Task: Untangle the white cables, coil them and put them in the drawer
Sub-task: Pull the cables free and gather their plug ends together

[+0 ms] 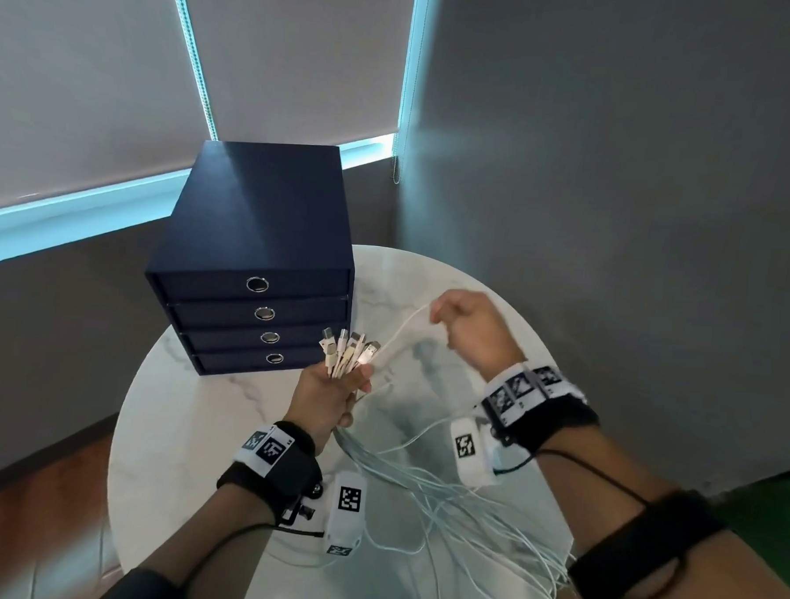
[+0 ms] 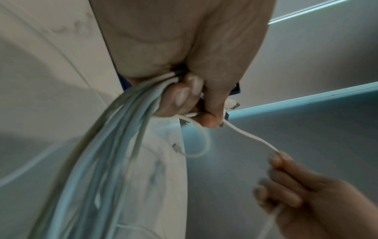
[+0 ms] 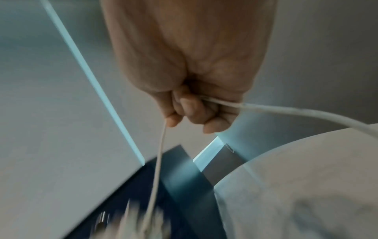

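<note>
My left hand (image 1: 333, 397) grips a bundle of white cables (image 1: 442, 489) just below their plugs (image 1: 347, 349), which fan upward in front of the drawer unit. The bundle (image 2: 106, 145) hangs from that fist (image 2: 184, 97) and trails over the table toward its near right edge. My right hand (image 1: 469, 326), raised to the right, holds one single white cable (image 1: 403, 334) that runs back to the left hand. In the right wrist view the fingers (image 3: 190, 110) are curled round this cable (image 3: 286, 111). The dark blue drawer unit (image 1: 258, 255) has all its drawers closed.
The round white marble table (image 1: 185, 425) carries the drawer unit at its back left. Grey walls and a window with lowered blinds (image 1: 98, 77) stand behind. A wooden floor (image 1: 30, 509) shows at lower left.
</note>
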Available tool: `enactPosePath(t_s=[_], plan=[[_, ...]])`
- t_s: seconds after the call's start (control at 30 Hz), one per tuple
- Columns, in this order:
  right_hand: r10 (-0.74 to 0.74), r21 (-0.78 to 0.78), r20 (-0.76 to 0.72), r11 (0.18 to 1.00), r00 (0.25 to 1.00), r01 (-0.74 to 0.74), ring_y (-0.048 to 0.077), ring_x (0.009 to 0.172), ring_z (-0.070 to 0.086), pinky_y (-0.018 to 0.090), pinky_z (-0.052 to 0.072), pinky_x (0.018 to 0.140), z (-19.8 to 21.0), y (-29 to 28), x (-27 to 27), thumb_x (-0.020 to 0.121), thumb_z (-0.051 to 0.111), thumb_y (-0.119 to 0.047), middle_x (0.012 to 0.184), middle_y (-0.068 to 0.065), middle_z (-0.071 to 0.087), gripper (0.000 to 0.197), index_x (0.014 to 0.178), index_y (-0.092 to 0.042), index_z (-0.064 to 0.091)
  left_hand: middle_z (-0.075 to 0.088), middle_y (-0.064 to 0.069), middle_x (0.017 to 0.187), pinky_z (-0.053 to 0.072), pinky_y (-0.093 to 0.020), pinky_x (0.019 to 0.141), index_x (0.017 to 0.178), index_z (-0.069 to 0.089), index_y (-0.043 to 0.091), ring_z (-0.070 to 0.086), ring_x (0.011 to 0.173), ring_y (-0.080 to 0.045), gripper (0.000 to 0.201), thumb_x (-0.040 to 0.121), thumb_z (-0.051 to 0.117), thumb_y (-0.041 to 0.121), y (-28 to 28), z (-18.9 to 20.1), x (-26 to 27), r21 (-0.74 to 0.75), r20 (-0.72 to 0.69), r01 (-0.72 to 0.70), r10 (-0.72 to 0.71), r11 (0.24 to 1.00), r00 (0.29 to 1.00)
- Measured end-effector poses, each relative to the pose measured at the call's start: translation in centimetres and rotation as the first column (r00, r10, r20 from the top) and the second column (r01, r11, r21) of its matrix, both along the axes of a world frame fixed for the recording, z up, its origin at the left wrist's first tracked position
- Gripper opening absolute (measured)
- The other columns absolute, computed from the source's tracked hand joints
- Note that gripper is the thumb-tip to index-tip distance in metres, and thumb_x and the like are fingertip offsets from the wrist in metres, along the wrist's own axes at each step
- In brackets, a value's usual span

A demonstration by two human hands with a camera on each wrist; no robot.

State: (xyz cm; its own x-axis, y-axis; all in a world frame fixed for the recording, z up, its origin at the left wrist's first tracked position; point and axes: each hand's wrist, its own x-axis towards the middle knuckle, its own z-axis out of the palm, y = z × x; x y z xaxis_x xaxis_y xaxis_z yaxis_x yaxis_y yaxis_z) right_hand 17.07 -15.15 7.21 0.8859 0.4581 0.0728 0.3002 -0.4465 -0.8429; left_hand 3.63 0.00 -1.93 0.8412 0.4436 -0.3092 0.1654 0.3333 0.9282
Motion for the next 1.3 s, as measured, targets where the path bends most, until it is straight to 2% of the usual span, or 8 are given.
enactPosePath(t_s=[0.2,0.37,0.47,0.53,0.77,0.9,1.03,1.3], plan=[[-0.412,0.368,-0.229,0.802,0.882,0.47,0.01,0.048,0.044,0.025,0.039,0.048,3.6,-3.1,4.4,0.091,0.053,-0.006,0.071,0.0,0.06,0.03,0.065,-0.019,0.06,0.045,-0.004,0.058,0.025,-0.021,0.039,0.072,0.067,0.006,0.03,0.044,-0.011,0.022,0.09,0.071,0.017,0.8,-1.8,-0.8,0.027,-0.099,-0.019,0.022,0.999,0.995],[-0.494,0.223,-0.142,0.828,0.858,0.514,0.02,0.042,0.047,0.033,0.043,0.057,3.0,-4.2,4.5,0.085,0.054,-0.009,0.059,0.005,0.056,0.027,0.062,-0.019,0.064,0.061,-0.002,0.061,0.026,-0.019,0.038,0.077,0.066,0.004,0.032,0.042,-0.009,0.016,0.09,0.071,0.012,0.3,-0.7,0.1,0.048,-0.062,-0.013,0.016,0.999,0.998],[-0.371,-0.264,0.027,0.893,0.928,0.365,0.031,0.084,0.068,0.033,0.052,0.078,1.7,-4.8,4.2,0.082,0.054,-0.009,0.09,0.013,0.07,0.022,0.091,-0.015,0.073,0.063,0.002,0.057,0.026,-0.019,0.038,0.081,0.067,0.002,0.033,0.043,-0.01,0.014,0.091,0.07,0.011,0.0,-0.5,0.1,0.068,-0.07,-0.013,0.017,0.998,0.997],[-0.178,-0.529,0.127,0.82,0.976,0.218,0.035,0.118,0.055,0.038,0.047,0.098,0.3,-4.6,3.4,0.082,0.056,-0.015,0.125,0.014,0.058,0.043,0.126,-0.015,0.059,0.059,0.006,0.05,0.024,-0.019,0.039,0.083,0.066,-0.001,0.032,0.042,-0.009,0.015,0.091,0.069,0.011,-0.3,-0.2,0.2,0.091,-0.072,0.011,-0.004,0.996,0.997],[0.172,-0.62,0.385,0.776,0.907,0.116,0.031,0.149,0.005,0.055,0.018,0.118,-2.0,-0.9,-1.6,0.083,0.067,-0.039,0.162,0.001,0.005,0.097,0.154,-0.023,0.003,0.063,0.003,0.056,0.025,-0.02,0.04,0.083,0.067,0.002,0.032,0.044,-0.01,0.013,0.091,0.07,0.011,-1.1,1.0,0.4,0.11,-0.044,0.083,-0.079,0.99,0.996],[0.374,-0.721,0.292,0.691,0.88,-0.055,0.026,0.134,0.041,0.055,0.015,0.118,-2.2,0.4,-1.9,0.096,0.048,-0.04,0.136,0.003,0.052,0.037,0.126,-0.019,0.054,0.06,0.005,0.053,0.025,-0.02,0.04,0.085,0.066,0.002,0.031,0.045,-0.01,0.013,0.092,0.069,0.013,-1.1,1.3,0.3,0.083,-0.017,0.087,-0.085,0.993,0.996],[0.375,-0.727,0.157,0.67,0.914,-0.15,0.031,0.095,0.06,0.038,0.042,0.089,-2.3,0.1,-1.3,0.102,0.039,-0.036,0.098,0.009,0.069,0.035,0.094,-0.013,0.064,0.065,0.002,0.061,0.025,-0.019,0.04,0.093,0.068,0.006,0.028,0.046,-0.012,0.011,0.095,0.064,0.016,-0.6,1.0,0.2,0.022,-0.008,0.004,-0.004,1.0,1.0],[-0.213,-0.344,-0.022,0.919,0.977,0.193,0.02,0.062,0.057,0.027,0.041,0.063,-0.8,-7.6,4.6,0.097,0.054,-0.028,0.065,0.006,0.064,0.033,0.076,-0.011,0.072,0.055,-0.004,0.064,0.027,-0.02,0.038,0.084,0.061,0.011,0.029,0.043,-0.011,0.015,0.097,0.061,0.016,0.5,-1.4,-0.1,-0.034,-0.131,-0.136,0.131,0.99,0.983]])
